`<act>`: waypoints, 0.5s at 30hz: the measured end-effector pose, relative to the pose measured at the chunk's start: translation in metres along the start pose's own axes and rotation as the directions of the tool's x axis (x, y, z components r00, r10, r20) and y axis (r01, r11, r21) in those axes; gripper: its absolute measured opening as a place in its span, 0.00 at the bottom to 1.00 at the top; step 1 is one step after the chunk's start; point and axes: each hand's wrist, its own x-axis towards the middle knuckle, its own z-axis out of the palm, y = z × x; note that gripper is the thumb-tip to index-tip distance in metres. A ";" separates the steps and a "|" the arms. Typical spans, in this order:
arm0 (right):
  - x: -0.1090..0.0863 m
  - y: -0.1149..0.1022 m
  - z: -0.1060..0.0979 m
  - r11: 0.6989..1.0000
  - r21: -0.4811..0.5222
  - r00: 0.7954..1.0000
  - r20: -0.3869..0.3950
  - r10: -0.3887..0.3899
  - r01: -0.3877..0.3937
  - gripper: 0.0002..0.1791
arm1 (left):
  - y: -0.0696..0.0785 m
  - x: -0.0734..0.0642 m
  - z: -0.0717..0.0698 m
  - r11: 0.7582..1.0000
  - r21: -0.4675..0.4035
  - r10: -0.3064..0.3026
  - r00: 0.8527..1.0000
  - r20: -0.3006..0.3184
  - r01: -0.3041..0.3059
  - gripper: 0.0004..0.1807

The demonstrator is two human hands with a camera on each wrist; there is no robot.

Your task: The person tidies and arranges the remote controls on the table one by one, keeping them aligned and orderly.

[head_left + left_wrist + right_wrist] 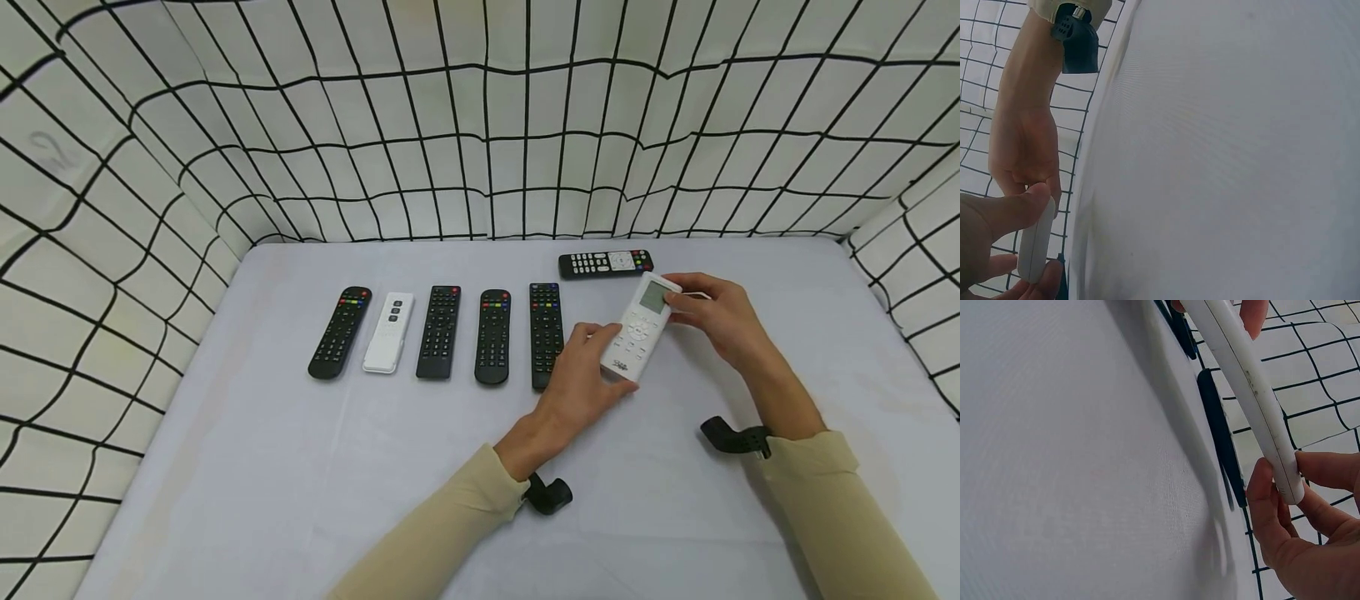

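Both hands hold a white remote control (637, 328) with a grey display, tilted with its screen end toward the back right. My left hand (577, 375) grips the lower end, thumb at the bottom edge and fingers on the left side. At the screen end, my right hand (712, 312) pinches the upper right corner between thumb and fingers. In the right wrist view the side edge of the white remote (1250, 387) runs down to the fingertips (1263, 481). The left wrist view shows its narrow edge (1036, 244) between thumb and fingers.
Left of the hands, a row holds several black remotes (492, 337) and a slim white remote (388, 332). The nearest black remote (546, 325) is partly overlapped by the left hand. Another black remote (606, 264) lies sideways behind. Black netting (487, 142) over white walls borders the white-covered table (300, 467).
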 end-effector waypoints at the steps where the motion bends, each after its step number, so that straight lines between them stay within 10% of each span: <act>1: 0.000 -0.001 0.001 1.000 -0.003 1.000 0.001 -0.003 0.003 0.30 | 0.000 0.000 0.000 1.000 0.003 0.004 1.000 -0.005 -0.004 0.45; 15: 0.004 -0.004 0.009 1.000 -0.023 1.000 0.017 -0.009 0.009 0.28 | 0.001 -0.005 -0.001 0.998 0.051 0.050 0.998 -0.030 -0.048 0.40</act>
